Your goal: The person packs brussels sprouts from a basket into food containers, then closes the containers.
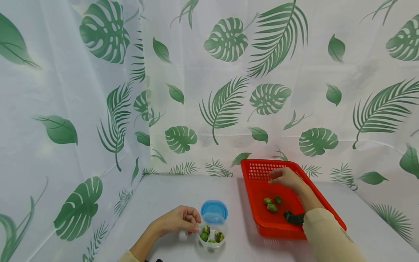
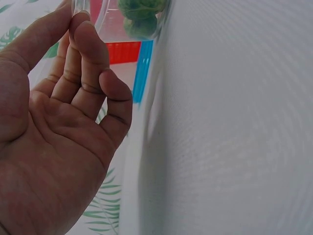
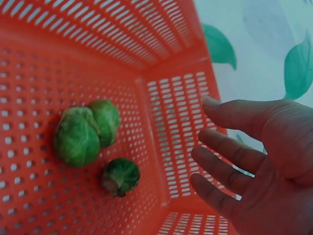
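My left hand point(image 1: 179, 219) pinches the rim of a small clear plastic container point(image 1: 212, 246), its fingertips at the edge in the left wrist view. Several green Brussels sprouts point(image 1: 219, 236) lie inside the container. My right hand point(image 1: 285, 178) hovers above the far part of a red perforated plastic basket point(image 1: 281, 233), fingers extended and slightly bent, with nothing in them. Three Brussels sprouts point(image 3: 77, 139) lie on the basket floor, two touching and one a little apart in the right wrist view. They are apart from the right hand's fingers.
A blue lid point(image 1: 214, 206) lies on the white table just behind the container. White sheets with green leaf prints point(image 1: 226, 109) hang behind and at the sides. A black band point(image 1: 294, 218) is around my right wrist.
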`<state>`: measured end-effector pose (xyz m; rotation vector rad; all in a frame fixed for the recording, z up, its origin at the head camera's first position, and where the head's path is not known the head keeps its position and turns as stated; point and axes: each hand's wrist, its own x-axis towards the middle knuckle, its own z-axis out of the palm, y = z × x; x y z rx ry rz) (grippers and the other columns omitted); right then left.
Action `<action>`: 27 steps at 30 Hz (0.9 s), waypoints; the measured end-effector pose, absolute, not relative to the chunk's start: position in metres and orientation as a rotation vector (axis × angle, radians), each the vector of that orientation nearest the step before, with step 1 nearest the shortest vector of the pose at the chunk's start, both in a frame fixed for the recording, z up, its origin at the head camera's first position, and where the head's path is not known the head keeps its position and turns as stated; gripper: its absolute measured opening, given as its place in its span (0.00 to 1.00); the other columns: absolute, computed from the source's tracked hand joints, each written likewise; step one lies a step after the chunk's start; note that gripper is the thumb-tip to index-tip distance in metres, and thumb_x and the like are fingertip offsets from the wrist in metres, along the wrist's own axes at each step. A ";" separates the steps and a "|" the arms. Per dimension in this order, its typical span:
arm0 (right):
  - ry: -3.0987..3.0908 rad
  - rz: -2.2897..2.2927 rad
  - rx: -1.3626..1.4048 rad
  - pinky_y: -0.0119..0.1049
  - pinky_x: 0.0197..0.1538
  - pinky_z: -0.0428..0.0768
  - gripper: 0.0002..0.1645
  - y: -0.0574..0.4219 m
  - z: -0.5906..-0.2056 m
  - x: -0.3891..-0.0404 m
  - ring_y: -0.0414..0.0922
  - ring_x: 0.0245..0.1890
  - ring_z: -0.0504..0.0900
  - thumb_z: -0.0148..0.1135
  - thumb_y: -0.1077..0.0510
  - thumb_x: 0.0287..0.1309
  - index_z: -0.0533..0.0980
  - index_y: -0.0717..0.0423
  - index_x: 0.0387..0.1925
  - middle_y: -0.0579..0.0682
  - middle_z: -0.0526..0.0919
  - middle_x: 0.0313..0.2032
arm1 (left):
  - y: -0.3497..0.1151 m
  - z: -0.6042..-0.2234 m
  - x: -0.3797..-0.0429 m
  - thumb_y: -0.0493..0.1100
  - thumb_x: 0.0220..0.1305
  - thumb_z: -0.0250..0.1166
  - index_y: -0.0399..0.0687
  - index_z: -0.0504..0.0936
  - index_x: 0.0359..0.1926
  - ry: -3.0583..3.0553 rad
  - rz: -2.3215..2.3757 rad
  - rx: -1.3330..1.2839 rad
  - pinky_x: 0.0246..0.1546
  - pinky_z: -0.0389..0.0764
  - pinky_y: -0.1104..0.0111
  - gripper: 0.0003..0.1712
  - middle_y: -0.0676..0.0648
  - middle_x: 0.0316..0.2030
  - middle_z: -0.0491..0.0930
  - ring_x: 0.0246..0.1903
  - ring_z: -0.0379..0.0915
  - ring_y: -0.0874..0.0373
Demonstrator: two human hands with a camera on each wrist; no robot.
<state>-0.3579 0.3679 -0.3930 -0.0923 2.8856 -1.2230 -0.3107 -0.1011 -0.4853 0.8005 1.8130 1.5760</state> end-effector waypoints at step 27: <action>2.743 -1.043 0.012 0.58 0.55 0.84 0.24 0.372 -0.400 -0.352 0.55 0.47 0.85 0.71 0.65 0.60 0.80 0.67 0.57 0.64 0.86 0.52 | -0.101 -0.484 -0.310 0.37 0.65 0.73 0.35 0.80 0.47 1.806 1.574 0.806 0.33 0.80 0.69 0.14 0.53 0.30 0.85 0.27 0.78 0.63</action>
